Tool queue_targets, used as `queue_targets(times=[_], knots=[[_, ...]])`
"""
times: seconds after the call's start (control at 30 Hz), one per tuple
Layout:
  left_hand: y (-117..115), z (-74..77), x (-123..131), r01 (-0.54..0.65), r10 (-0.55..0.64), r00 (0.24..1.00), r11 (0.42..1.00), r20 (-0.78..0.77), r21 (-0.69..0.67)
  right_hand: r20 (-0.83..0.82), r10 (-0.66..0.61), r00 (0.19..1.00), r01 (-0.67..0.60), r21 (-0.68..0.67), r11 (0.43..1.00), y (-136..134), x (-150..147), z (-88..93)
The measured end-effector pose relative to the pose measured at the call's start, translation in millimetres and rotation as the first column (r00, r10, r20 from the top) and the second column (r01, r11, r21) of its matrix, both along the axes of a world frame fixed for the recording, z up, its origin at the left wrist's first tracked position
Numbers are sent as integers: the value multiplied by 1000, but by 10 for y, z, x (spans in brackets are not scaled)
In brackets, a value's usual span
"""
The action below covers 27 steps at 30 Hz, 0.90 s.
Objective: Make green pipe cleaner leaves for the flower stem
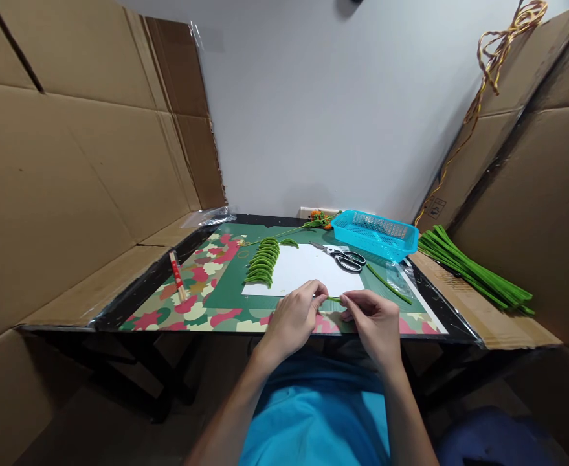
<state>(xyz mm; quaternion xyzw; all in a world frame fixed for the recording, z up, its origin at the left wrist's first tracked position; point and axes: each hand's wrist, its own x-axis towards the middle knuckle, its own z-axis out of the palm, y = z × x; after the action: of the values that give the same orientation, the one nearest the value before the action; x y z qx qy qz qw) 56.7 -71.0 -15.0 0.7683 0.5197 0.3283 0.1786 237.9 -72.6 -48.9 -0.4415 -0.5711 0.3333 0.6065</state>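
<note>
Near the front edge of the table, a short green pipe cleaner [333, 299] stretches between my two hands. My left hand [294, 316] pinches one end with thumb and forefinger, while my right hand [375, 318] pinches the other. Just beyond them lies a sheet of white paper [308, 272]. Along its left side runs a row of several curved, looped green pipe cleaner pieces [262, 262], with one more curved piece [289, 243] at the top. Black-handled scissors [348, 261] rest on the paper's right part. A longer green pipe cleaner [388, 283] lies loose to their right.
A blue plastic basket [376, 237] stands at the back right, beside orange flowers [320, 219]. A bundle of green pipe cleaners [476, 268] lies on the right cardboard ledge. A red-wrapped stick packet [177, 278] is on the left. Cardboard walls [80, 129] flank the table.
</note>
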Motion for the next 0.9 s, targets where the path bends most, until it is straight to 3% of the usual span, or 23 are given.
queue_targets(times=[0.4,0.67,0.9], knots=[[-19,25,-18,25,-24,1000,1000,16,-13,0,26,1000,-26,-10,1000,1,-6,6],[-17,86,-81,132,-105,977,981,183,-140,-11,63,998,-63,-23,998,17,-3,28],[15,55,-54,100,-78,980,988,182,-116,-34,29,999,-30,-27,999,7,14,32]])
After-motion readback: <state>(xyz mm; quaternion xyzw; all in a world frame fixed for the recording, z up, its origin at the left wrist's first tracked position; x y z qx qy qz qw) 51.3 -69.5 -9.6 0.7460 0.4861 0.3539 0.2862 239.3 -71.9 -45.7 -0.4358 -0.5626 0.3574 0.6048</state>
